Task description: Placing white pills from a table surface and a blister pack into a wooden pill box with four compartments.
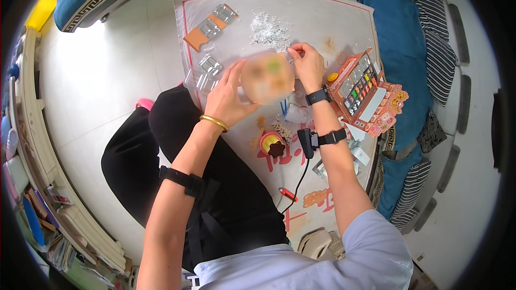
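My left hand [227,102] curves around the left and lower side of a round blurred patch, its fingers and thumb spread. Blur hides what lies there, apart from orange and green tones; I cannot tell whether the hand grips it. Just right of the patch is my right hand [308,64], thumb and index fingertip close together. Whether anything small is between them cannot be made out. Beyond both hands lies a loose heap of small whitish beads [271,30]. An opened orange-brown box [356,88] with a tray of small colourful pieces stands right of my right wrist.
Clear plastic blisters on an orange card [209,28] lie at the far left, with more clear plastic packaging [203,74] nearer. A yellow-and-brown cup-like object [272,145], a red cutter [288,194] and a black cable [300,185] are nearer me. A blue sofa [403,64] borders the right.
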